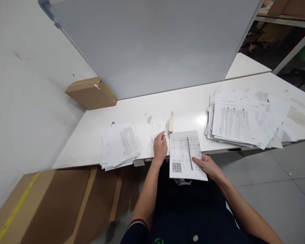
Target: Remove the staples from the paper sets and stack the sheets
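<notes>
A printed paper form (183,154) with a QR code in its lower left corner is in my right hand (208,166), the thumb on top and the fingers beneath its right edge. The paper reaches over the table's front edge. To its left, my left hand (160,147) is at the front of the table, empty, with thumb and fingers slightly bent and apart. Just past the paper's top left corner lies a small, narrow beige object (171,125) that looks like a stapler. Whether the form is one sheet or several I cannot tell.
On the white table (152,105), a stack of printed papers (122,145) lies left and a larger, uneven pile (241,118) right. A cardboard box (91,93) stands at the back left, beside a grey upright panel (155,44). Large cardboard boxes (53,203) stand below left.
</notes>
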Tool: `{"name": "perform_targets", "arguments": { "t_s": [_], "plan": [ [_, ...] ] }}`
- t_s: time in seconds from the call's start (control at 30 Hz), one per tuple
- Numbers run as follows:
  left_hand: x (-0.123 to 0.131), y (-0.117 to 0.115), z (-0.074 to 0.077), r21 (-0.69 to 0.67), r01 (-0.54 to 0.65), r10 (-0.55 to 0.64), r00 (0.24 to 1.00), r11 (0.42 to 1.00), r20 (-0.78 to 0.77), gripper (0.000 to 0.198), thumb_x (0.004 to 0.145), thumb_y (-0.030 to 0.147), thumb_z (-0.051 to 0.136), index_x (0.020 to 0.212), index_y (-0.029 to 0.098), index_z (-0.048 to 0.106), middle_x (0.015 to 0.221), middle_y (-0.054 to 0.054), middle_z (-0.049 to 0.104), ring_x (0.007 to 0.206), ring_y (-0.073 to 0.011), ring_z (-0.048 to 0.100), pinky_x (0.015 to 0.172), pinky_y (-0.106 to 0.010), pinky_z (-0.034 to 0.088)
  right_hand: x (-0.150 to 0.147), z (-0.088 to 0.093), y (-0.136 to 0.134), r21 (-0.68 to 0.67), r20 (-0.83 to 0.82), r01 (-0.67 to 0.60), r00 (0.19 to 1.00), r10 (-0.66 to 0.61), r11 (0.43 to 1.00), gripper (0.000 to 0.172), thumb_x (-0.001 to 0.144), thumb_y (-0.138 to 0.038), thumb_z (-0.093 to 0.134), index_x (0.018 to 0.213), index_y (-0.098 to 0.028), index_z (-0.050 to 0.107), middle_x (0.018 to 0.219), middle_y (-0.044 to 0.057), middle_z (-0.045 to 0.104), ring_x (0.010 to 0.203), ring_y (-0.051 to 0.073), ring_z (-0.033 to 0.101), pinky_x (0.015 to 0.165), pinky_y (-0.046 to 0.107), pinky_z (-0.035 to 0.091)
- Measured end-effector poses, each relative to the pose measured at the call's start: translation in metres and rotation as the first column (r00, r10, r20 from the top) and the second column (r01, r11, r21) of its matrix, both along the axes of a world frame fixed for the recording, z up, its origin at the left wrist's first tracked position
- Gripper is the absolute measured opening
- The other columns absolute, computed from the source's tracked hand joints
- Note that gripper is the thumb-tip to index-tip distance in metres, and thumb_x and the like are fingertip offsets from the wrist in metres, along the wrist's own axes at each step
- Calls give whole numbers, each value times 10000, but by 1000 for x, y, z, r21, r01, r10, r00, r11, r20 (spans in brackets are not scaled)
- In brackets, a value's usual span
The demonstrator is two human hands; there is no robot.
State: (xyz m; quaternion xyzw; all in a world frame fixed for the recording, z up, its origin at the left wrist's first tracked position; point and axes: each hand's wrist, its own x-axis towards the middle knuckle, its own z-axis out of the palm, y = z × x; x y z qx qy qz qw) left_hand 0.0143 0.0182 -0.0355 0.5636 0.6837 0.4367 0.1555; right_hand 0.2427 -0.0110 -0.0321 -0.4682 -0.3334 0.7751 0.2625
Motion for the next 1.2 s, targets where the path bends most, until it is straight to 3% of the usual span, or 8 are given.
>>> {"name": "perform_targets", "arguments": {
  "t_s": [0.23, 0.4, 0.63, 0.8, 0.9, 1.0, 1.1, 1.2],
  "plan": [
    [1, 0, 7, -38, 95, -101, 972, 995, -213, 433, 877, 174, 279, 1295, 228, 380, 1035, -83, 547, 974, -183, 472, 874, -352, 382, -4, 3, 9, 8, -4, -16, 1000, 16, 1000, 284, 720, -330, 652, 928, -137, 647, 856, 91, 710, 751, 231, 671, 652, 313, 533],
    [2, 4, 10, -170, 51, -108, 931, 984, -350, 523, 835, 91, 294, 1293, 322, 398, 1005, -76, 484, 927, -195, 445, 835, -348, 372, -8, 3, 10, -1, -3, -6, 1000, 6, 1000, 261, 723, -324, 649, 918, -150, 649, 851, 82, 712, 763, 231, 673, 674, 316, 540],
    [0, 7, 8, -186, 48, -114, 925, 981, -362, 591, 781, 24, 307, 1253, 350, 450, 1015, -68, 452, 887, -194, 424, 830, -343, 375, -10, 1, 12, 28, 27, -9, 1000, 9, 1000, 300, 717, -329, 647, 954, -146, 634, 885, 88, 708, 800, 247, 669, 709, 344, 543],
    [-4, 7, 0, -97, 73, -104, 925, 993, -365, 608, 773, 15, 288, 1267, 336, 438, 991, -77, 463, 881, -199, 429, 827, -357, 383, -7, 11, 9, 78, 46, -23, 999, 20, 997, 326, 730, -338, 629, 996, -150, 617, 915, 92, 702, 821, 260, 663, 718, 354, 539],
    [-4, 5, -3, -32, 86, -92, 938, 996, -333, 570, 806, 46, 276, 1310, 289, 386, 981, -86, 497, 905, -199, 446, 845, -356, 383, 7, 22, 13, 154, 126, 49, 990, -69, 987, 339, 728, -336, 625, 1014, -156, 593, 905, 87, 704, 808, 260, 663, 709, 358, 540],
    [-3, 1, -3, 31, 101, -89, 960, 994, -267, 505, 850, 97, 249, 1319, 241, 367, 997, -91, 536, 941, -190, 471, 856, -346, 394, 33, 37, 27, 240, 209, 205, 944, -257, 949, 312, 712, -313, 631, 984, -169, 583, 895, 79, 702, 764, 245, 665, 690, 357, 540],
    [0, -10, -1, 90, 92, -70, 972, 992, -225, 432, 879, 156, 265, 1282, 208, 410, 1020, -92, 563, 971, -181, 492, 867, -340, 404, 67, 56, 50, 400, 313, 367, 806, -502, 840, 276, 690, -269, 638, 947, -183, 592, 991, 88, 671, 811, 233, 647, 707, 338, 526],
    [-5, -29, 3, 138, 33, -1, 973, 990, -230, 360, 881, 212, 334, 1209, 199, 483, 998, -82, 594, 964, -179, 507, 863, -335, 415, 104, 71, 76, 579, 403, 315, 692, -599, 752, 280, 695, -325, 637, 941, -195, 605, 1038, 115, 640, 898, 255, 612, 746, 347, 494]
  ]
}}
